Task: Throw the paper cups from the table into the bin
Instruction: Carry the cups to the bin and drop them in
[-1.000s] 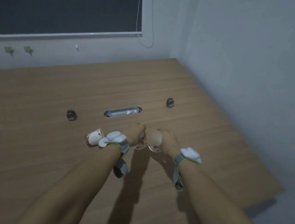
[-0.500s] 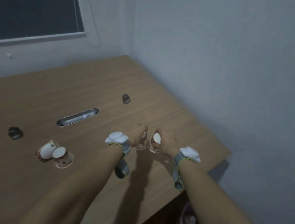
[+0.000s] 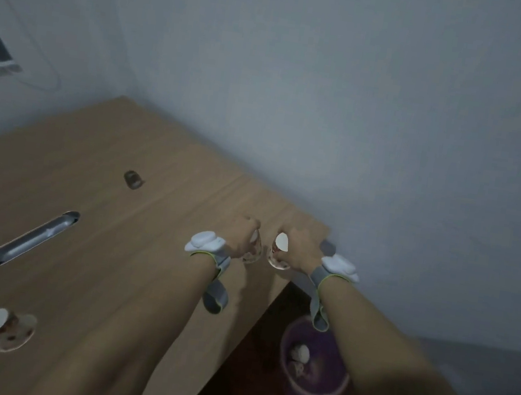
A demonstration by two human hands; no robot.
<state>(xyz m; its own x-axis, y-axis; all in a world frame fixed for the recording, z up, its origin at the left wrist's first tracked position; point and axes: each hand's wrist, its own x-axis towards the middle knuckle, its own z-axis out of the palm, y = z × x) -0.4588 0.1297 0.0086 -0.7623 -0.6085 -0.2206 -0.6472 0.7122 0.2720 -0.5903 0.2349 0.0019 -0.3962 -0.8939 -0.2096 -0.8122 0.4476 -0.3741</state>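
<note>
Holding: left hand [image 3: 244, 236] grasps left cup [image 3: 253, 252]; right hand [image 3: 300, 249] grasps right cup [image 3: 279, 252]
Axis: both cups tilted, mouths downward
Bin [image 3: 322, 392]: below, beside table [image 3: 116, 260]

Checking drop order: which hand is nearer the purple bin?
Right. The right hand, holding a paper cup, is at the table's edge, above the purple bin. The left hand, holding another cup, sits further in over the table.

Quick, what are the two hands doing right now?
Left hand: closed around a paper cup.
Right hand: closed around another paper cup.
</note>
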